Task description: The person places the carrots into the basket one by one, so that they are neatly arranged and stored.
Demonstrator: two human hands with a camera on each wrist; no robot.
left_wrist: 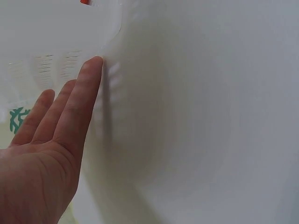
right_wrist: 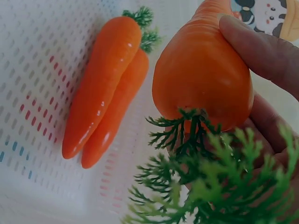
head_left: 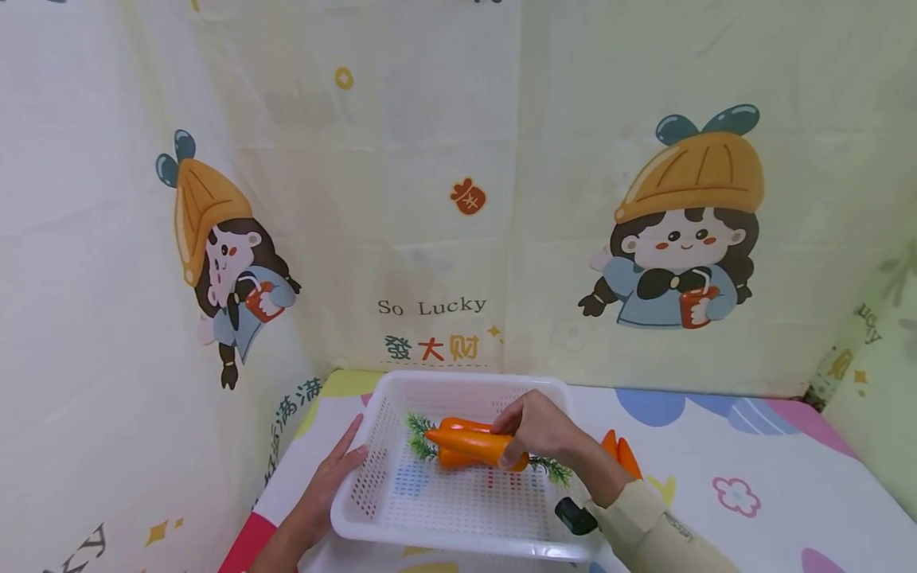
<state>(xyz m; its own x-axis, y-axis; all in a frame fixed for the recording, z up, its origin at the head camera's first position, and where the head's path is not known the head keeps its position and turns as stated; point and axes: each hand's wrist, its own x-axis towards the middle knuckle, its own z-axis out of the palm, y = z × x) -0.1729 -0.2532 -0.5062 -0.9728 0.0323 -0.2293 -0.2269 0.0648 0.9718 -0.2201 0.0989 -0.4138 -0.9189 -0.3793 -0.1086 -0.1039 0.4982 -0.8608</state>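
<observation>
A white perforated plastic basket [head_left: 458, 513] stands on the table. Two orange carrots [right_wrist: 100, 88] with green leafy tops lie side by side in it, partly hidden in the head view. Above them, my right hand [head_left: 542, 430] grips a third carrot [head_left: 469, 444] between thumb and fingers. Its leafy top [right_wrist: 201, 172] points toward the wrist, its tip to the left. My left hand [head_left: 325, 484] is at the basket's left side, fingers straight, fingertips against the outer wall in the left wrist view.
More carrots [head_left: 627, 459] lie on the table just right of the basket, partly behind my right forearm. A patterned cloth [head_left: 716, 509] covers the table. Printed fabric [head_left: 544, 263] hangs behind and at both sides. A black device [head_left: 575, 516] sits by my right wrist.
</observation>
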